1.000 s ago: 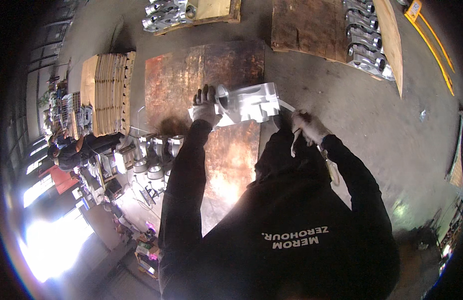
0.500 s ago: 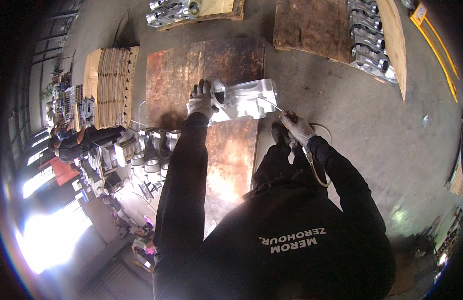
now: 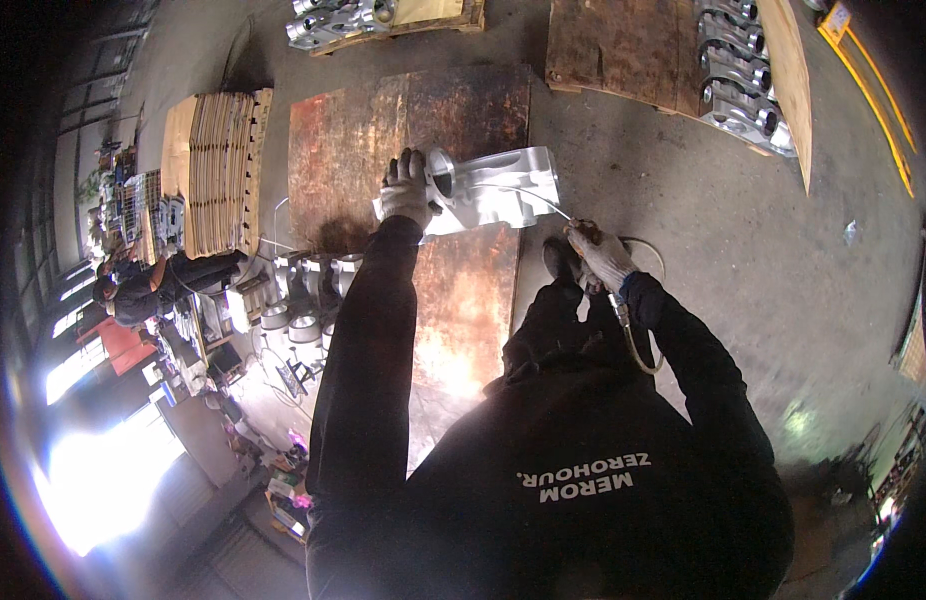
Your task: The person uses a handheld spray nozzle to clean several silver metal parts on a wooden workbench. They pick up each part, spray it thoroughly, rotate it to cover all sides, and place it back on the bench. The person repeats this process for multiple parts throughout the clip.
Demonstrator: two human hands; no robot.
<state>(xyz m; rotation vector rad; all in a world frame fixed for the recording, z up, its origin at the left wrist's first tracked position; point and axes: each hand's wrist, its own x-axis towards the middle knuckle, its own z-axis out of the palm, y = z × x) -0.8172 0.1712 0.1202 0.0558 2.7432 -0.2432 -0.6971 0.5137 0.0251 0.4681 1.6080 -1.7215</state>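
Note:
A shiny silver metal casting (image 3: 503,185) with a round bored end lies on a brown, stained tabletop (image 3: 343,130). My gloved left hand (image 3: 407,190) grips the casting's left end, beside the round bore. In my gloved right hand (image 3: 600,252) is an air blow gun, closed in my fingers. Its thin, bent nozzle (image 3: 553,207) reaches left over the casting's right part. A pale hose (image 3: 633,345) loops down from the gun beside my right forearm. The fingers hide most of the gun's body.
Stacked cardboard sheets (image 3: 218,175) stand left of the tabletop. Several silver castings (image 3: 308,285) sit at its lower left, near another person (image 3: 148,290). More castings (image 3: 738,105) rest on a pallet (image 3: 623,60) at the far right. A yellow frame (image 3: 868,90) stands beyond.
The view has shifted slightly. The casting is tilted a little differently, its right end slightly farther right. My left hand stays on it, and the air blow gun remains in my right hand.

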